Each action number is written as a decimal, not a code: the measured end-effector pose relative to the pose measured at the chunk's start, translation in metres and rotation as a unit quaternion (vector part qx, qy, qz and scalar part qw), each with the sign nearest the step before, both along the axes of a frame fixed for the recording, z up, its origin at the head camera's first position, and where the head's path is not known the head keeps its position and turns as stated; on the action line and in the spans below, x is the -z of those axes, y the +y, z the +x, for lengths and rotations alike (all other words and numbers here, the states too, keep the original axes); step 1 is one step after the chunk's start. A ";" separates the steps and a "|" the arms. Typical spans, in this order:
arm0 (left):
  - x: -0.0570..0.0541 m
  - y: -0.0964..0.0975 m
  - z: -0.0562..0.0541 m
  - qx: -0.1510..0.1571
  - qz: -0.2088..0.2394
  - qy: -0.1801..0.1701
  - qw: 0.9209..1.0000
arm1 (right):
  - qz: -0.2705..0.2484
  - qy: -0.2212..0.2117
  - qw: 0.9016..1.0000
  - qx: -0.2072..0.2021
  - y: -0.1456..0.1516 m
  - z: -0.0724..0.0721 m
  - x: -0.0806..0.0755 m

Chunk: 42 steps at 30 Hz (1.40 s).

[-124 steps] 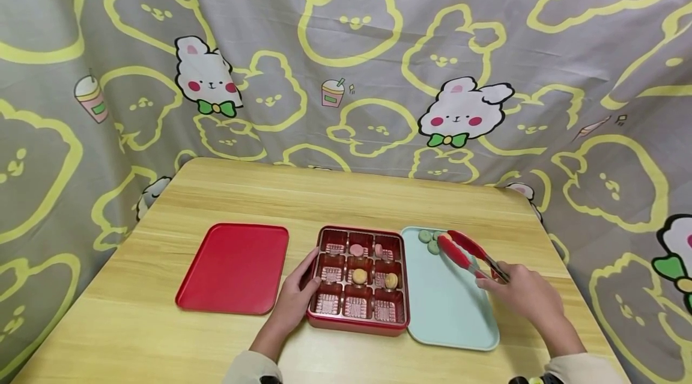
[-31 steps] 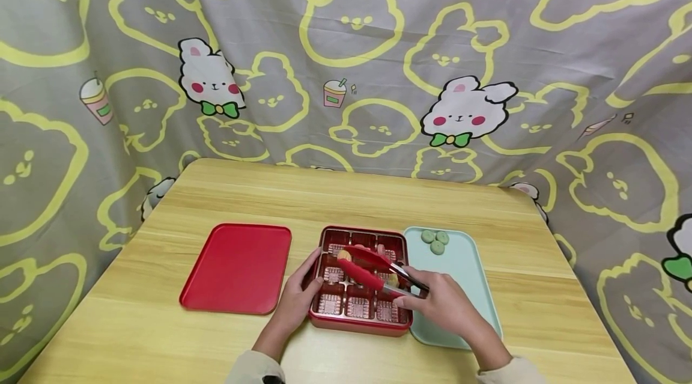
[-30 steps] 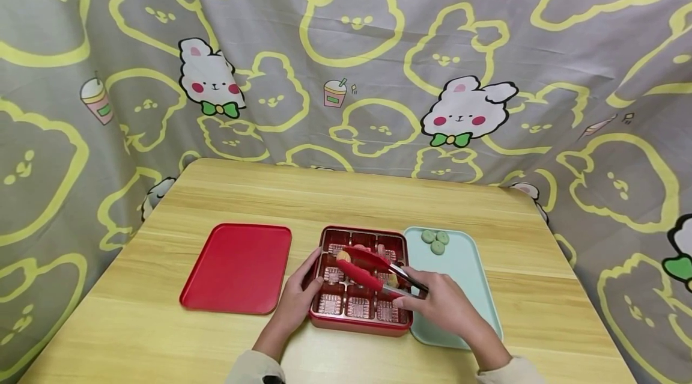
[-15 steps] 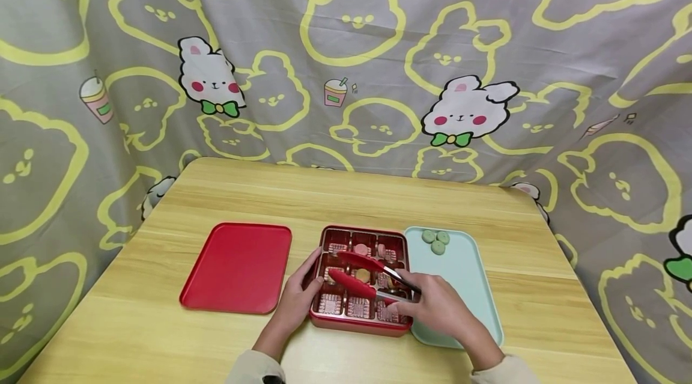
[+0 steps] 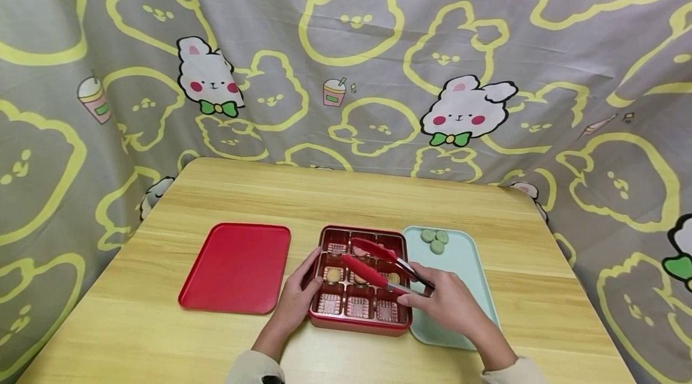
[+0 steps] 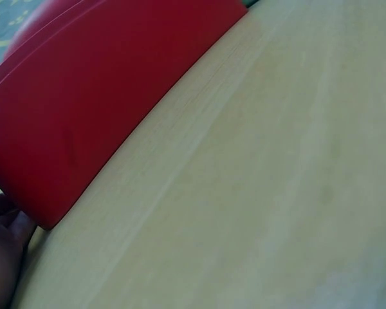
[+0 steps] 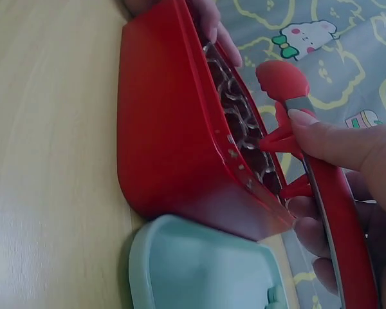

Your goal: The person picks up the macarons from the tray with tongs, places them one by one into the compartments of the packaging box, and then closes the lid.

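My right hand (image 5: pixel 449 300) grips red-tipped metal tongs (image 5: pixel 364 270) above a red box (image 5: pixel 359 325) divided into compartments. The tongs' arms stand apart, with nothing visible between the tips. In the box's middle row, a yellow macaron (image 5: pixel 333 275) lies in the left compartment. Another yellow one is partly hidden under the tongs, and a third (image 5: pixel 393 278) is at the right. Pink macarons show partly in the back row. My left hand (image 5: pixel 296 295) holds the box's left side, finger and thumb at the rim; in the right wrist view, its fingers (image 7: pixel 225 45) reach over that rim.
Right of the box, against its side, lies a pale green tray (image 5: pixel 459 264) with three green macarons (image 5: pixel 437 246) at its far end. A flat red lid (image 5: pixel 238 267) lies to the left on the wooden table (image 5: pixel 259 192). A patterned curtain (image 5: pixel 270 23) hangs behind.
The tongs moved left from the tray to the box carrying a yellow macaron. It now lies in the middle row's left compartment, and the tongs have shifted slightly right. My left hand stayed put.
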<state>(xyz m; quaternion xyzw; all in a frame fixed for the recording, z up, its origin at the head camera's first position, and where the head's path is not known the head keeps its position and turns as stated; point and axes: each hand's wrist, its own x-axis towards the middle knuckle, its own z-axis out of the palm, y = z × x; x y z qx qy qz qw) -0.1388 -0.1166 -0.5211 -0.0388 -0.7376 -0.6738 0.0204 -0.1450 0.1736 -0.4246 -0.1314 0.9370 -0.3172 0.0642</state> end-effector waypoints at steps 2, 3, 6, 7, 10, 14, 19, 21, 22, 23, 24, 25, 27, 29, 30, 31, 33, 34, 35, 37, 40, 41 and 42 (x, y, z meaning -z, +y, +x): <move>0.000 0.000 0.000 0.000 0.001 -0.002 1.000 | -0.002 -0.006 1.000 0.011 0.003 0.001 0.000; 0.000 0.000 0.001 0.000 0.000 -0.005 1.000 | -0.001 -0.008 1.000 0.015 0.005 0.001 0.000; 0.000 0.000 0.002 -0.004 -0.007 -0.012 1.000 | 0.004 -0.006 1.000 0.022 0.011 0.002 0.000; -0.001 0.000 0.002 -0.005 -0.008 -0.015 1.000 | 0.005 -0.005 1.000 0.024 0.013 0.003 -0.001; -0.001 0.001 0.002 0.000 -0.007 -0.015 1.000 | 0.011 -0.002 0.999 0.033 0.020 0.004 -0.001; -0.001 0.001 0.002 0.007 -0.001 -0.011 1.000 | 0.019 -0.002 0.999 0.044 0.028 0.004 0.000; -0.001 0.001 0.001 0.005 0.000 -0.004 1.000 | 0.032 0.003 0.998 0.052 0.037 0.006 0.002; -0.001 0.000 0.002 0.001 -0.004 -0.002 1.000 | 0.035 0.005 0.998 0.058 0.040 0.007 0.002; -0.001 0.000 0.002 -0.001 -0.006 -0.001 1.000 | 0.037 0.006 0.998 0.060 0.042 0.007 0.003; -0.002 0.000 0.002 -0.002 -0.005 -0.002 1.000 | 0.039 0.006 0.997 0.063 0.043 0.008 0.003; -0.002 0.000 0.002 -0.003 -0.007 -0.002 1.000 | 0.040 0.005 0.997 0.068 0.045 0.008 0.003; -0.002 0.000 0.002 -0.003 -0.007 -0.002 1.000 | 0.042 0.004 0.997 0.072 0.046 0.008 0.004; -0.002 0.000 0.002 -0.001 -0.003 -0.002 1.000 | 0.047 -0.002 0.996 0.081 0.049 0.009 0.005; -0.002 0.001 0.002 0.002 0.003 -0.002 1.000 | 0.049 -0.011 0.995 0.090 0.053 0.009 0.006; -0.002 0.001 0.002 0.002 0.003 -0.002 1.000 | 0.050 -0.015 0.994 0.095 0.055 0.009 0.007; -0.002 0.001 0.002 0.001 0.002 -0.003 1.000 | 0.050 -0.016 0.994 0.099 0.057 0.010 0.007; -0.002 0.000 0.002 -0.003 -0.006 -0.005 1.000 | 0.052 -0.015 0.993 0.107 0.061 0.010 0.009; -0.002 0.000 0.002 -0.004 -0.009 -0.006 1.000 | 0.054 -0.013 0.992 0.110 0.063 0.010 0.010; -0.002 0.000 0.003 -0.005 -0.013 -0.007 1.000 | 0.056 -0.010 0.992 0.113 0.065 0.010 0.011; -0.002 0.000 0.003 -0.007 -0.016 -0.006 1.000 | 0.059 -0.004 0.991 0.119 0.068 0.011 0.012; -0.002 0.000 0.003 -0.005 -0.015 -0.007 1.000 | 0.064 -0.001 0.990 0.127 0.075 0.012 0.016; -0.002 0.000 0.003 -0.005 -0.014 -0.007 1.000 | 0.065 0.000 0.990 0.128 0.076 0.012 0.017; -0.002 0.000 0.003 -0.005 -0.014 -0.008 1.000 | 0.065 -0.001 0.989 0.130 0.078 0.012 0.018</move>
